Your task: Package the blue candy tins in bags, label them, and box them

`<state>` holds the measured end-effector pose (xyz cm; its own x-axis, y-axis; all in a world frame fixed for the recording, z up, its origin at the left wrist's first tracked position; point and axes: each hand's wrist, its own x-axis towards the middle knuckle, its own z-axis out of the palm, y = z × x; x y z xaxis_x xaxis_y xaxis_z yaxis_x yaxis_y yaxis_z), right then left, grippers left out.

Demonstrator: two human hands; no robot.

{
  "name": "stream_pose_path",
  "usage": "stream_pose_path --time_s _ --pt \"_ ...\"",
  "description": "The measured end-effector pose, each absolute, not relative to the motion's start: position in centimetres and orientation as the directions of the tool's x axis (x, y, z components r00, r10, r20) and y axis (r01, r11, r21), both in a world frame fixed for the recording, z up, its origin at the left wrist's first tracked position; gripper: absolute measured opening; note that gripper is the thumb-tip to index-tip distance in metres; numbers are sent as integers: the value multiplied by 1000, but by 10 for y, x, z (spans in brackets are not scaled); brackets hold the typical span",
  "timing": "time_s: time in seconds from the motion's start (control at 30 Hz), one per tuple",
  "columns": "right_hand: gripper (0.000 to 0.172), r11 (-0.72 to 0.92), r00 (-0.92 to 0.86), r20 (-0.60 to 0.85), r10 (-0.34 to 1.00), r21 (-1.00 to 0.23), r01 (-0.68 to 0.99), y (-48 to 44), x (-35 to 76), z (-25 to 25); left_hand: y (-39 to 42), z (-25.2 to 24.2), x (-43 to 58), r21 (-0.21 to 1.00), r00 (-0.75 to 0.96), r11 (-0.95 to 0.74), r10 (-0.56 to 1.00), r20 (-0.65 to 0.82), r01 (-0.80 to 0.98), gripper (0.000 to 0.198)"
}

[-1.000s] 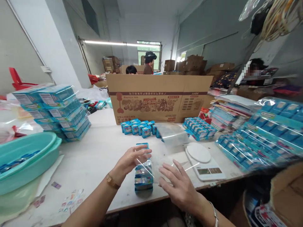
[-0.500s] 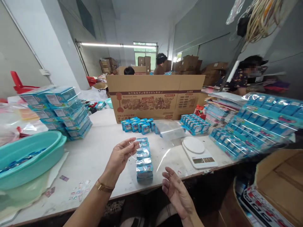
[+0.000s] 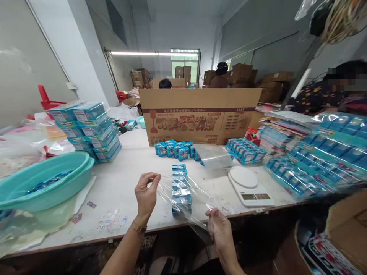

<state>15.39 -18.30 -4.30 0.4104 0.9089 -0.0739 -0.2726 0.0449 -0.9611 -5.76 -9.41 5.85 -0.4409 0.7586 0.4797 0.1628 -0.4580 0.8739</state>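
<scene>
1. Nine o'clock from the row of blue boxes (image 3: 180,193): a teal basin (image 3: 54,196) with small dark-blue pieces inside.
2. Ten o'clock, beyond the basin: wrapped stacks (image 3: 96,131) of blue boxes, piled several high.
3. Nine o'clock, just beside the row: the left hand (image 3: 146,196), thumb and forefinger pinched together on an edge of clear film (image 3: 197,188).
4. Centre: the row itself, running away from the table's near edge, with the film stretched across its nearer part between both hands. Whether film and boxes touch is unclear.
5. Twelve o'clock: a loose cluster (image 3: 179,151) of similar boxes, in front of a large brown carton (image 3: 197,118).
6. Four o'clock: the right hand (image 3: 223,229), its thumb and fingers closed on the film's other side, lower than the left.
7. Two o'clock: a translucent sheet (image 3: 213,156) and, past it, a block of boxes (image 3: 245,151).
8. Three o'clock: a white scale (image 3: 254,194); farther out, wrapped packs (image 3: 315,160) leaning together.
</scene>
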Motion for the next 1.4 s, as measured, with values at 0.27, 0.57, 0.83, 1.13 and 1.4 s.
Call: stream_pose_path --time_s 0.27,0.57,0.83,1.13,1.4 --pt "60 10 372 -97 923 -962 -274 -192 153 -23 -96 69 -59 767 -383 -434 885 264 -473 28" --pt "47 -170 -153 -162 975 -985 -38 -237 184 -4 -106 76 -79 607 -137 -245 966 219 -756 31" --pt "57 31 36 18 999 -924 -381 -207 205 13 -125 50 -39 468 347 354 932 -105 -810 33" --pt "30 -157 -288 73 955 -699 -698 -189 140 1 -146 31 -33 564 542 516 829 -138 -645 36" --pt "27 -374 -370 -98 924 -429 -822 -196 156 -42 -183 -37 -50 630 639 691 671 -377 -354 37"
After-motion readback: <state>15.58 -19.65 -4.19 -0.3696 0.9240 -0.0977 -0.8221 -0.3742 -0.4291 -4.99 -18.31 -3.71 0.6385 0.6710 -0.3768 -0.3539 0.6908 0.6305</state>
